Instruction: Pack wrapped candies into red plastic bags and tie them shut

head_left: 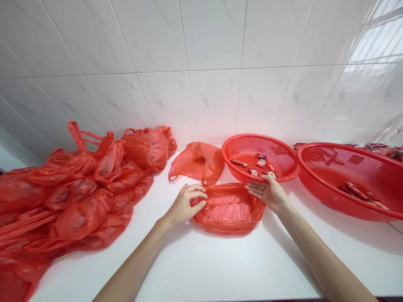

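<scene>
A red plastic bag [228, 214] lies spread on the white surface between my hands, its mouth facing up. At its left edge my left hand [189, 203] has its fingers apart and curved, with the fingertips by the rim. My right hand [272, 193] is at the bag's far right corner, palm showing and fingers stretched out. Its thumb overlaps the near rim of a red mesh basket [231, 167]; whether it presses on the rim, I cannot tell. Several small wrapped packets [261, 162] lie inside that basket. Inside the bag only crumpled film shows.
Many filled red plastic bags [85, 205] are heaped at the left. Another loose red bag [192, 163] lies behind my left hand. A larger red basket [333, 201] with wrapped packets stands at the right. White tiled wall [214, 100] bounds the back.
</scene>
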The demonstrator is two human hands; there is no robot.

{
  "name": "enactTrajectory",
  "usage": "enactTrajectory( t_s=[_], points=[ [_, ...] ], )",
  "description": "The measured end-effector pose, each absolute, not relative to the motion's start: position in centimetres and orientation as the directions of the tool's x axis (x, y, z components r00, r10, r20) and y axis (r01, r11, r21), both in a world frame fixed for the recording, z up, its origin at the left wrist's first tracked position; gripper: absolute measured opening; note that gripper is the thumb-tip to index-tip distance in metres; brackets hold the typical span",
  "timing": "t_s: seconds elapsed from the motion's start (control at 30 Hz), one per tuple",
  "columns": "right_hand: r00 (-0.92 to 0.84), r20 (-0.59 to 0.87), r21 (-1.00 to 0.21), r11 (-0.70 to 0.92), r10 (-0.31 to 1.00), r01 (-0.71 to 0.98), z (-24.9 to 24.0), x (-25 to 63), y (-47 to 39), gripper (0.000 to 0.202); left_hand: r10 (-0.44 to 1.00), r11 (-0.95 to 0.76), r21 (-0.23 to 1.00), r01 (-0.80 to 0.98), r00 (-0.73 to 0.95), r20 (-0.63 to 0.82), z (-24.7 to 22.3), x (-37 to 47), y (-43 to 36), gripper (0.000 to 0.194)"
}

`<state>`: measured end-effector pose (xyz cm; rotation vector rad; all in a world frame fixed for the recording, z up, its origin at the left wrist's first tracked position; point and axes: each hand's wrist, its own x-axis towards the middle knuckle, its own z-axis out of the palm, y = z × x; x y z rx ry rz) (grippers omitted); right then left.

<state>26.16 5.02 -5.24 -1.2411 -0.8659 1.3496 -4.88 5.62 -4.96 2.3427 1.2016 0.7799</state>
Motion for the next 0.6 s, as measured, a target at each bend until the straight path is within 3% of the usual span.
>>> enactTrajectory(
  t_s=[0.13,0.4,0.6],
  points=[
    [0.039,-0.187,-0.962,-0.175,0.982,-0.211,-5.22,26.36,5.1,0.033,0.824,-0.555,0.556,0.618,0.498,0.269,-5.16,-4.72,5.63,0.02],
    [-0.024,-0.362,-0.863,-0.345,0.932,-0.369,-4.59,25.64,4.87,0.023,0.815,-0.567,0.56,0.605,0.51,0.275,-5.54,-4.87,5.84,0.021],
    [-0.036,-0.251,-0.926,-0.251,0.967,-0.281,-4.65,25.84,4.62,0.013,0.84,-0.535,0.538,0.651,0.481,0.252,-5.28,-5.25,5.62,0.023]
  ],
)
